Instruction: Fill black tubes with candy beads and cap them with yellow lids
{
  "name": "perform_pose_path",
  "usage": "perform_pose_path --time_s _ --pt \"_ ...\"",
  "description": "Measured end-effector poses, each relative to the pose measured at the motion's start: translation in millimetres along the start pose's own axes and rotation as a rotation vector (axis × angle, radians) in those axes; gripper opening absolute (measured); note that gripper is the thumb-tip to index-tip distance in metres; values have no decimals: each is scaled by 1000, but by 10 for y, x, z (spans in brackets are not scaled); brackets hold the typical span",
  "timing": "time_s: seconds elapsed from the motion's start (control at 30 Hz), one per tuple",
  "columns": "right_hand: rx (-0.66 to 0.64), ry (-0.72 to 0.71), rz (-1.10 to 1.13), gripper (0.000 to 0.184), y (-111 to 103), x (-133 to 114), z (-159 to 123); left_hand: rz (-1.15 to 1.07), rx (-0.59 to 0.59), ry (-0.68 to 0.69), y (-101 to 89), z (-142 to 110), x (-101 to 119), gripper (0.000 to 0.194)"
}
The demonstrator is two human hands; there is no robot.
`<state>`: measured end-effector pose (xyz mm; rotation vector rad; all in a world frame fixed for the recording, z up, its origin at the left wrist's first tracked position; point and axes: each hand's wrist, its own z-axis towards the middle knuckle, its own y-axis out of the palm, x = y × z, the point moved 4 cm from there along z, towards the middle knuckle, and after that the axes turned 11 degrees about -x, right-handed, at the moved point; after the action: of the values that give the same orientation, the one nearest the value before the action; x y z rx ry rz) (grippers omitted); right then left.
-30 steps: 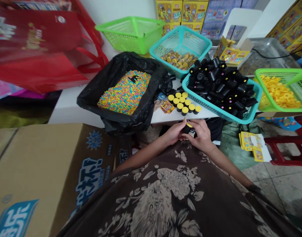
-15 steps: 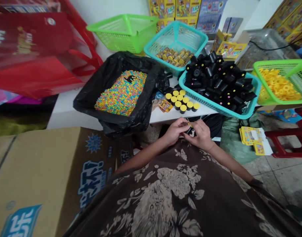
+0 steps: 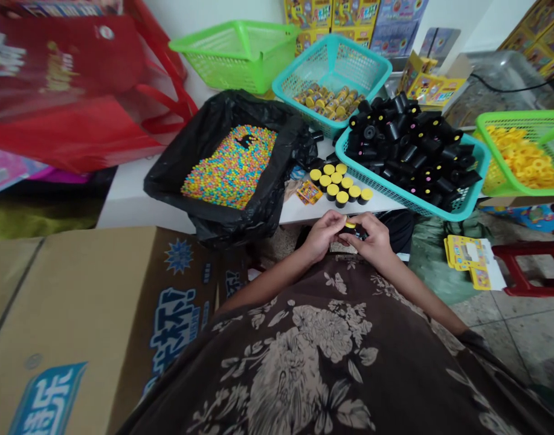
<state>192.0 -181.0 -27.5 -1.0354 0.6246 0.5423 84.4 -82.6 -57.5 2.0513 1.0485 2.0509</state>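
Just in front of the table edge, my left hand (image 3: 322, 235) and my right hand (image 3: 371, 235) are closed from both sides on a small black container with a yellow lid (image 3: 350, 226). The lid faces up; the fingers hide much of the black body. Beyond my hands, several similar yellow-topped containers (image 3: 342, 197) stand upright in a cluster on the white table (image 3: 299, 212). Beside them on the left lies a small printed packet (image 3: 309, 192). A turquoise basket (image 3: 408, 207) heaped with black cylindrical pieces (image 3: 410, 145) is behind and to the right.
At left, a black plastic bag (image 3: 168, 175) holds colourful candy beads (image 3: 231, 166). A second turquoise basket (image 3: 371, 57) contains small yellow-lidded jars. Green baskets (image 3: 263, 66) stand behind and at right, one with yellow rings (image 3: 521, 154). A large cardboard box (image 3: 77, 290) is at my left.
The yellow lid in my hands, mostly covered by fingers before, now shows upright on the black container. The whole scene has shifted slightly right as the head camera turned.
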Motion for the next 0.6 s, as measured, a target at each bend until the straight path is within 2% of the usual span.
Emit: perform_pose_path --time_s 0.1,0.23,0.3,0.4,0.6 --pt "52 5 -46 16 -30 50 56 45 -13 2 -2 8 19 49" --pt "191 48 -257 14 -47 225 160 116 33 27 -46 39 37 51" --pt "194 62 -351 16 4 317 210 131 49 17 -73 54 14 49" --pt "158 72 -419 23 106 412 237 140 11 -27 -85 70 -37 45" --pt "176 24 -366 22 163 471 174 156 -63 -29 -62 110 -41 47"
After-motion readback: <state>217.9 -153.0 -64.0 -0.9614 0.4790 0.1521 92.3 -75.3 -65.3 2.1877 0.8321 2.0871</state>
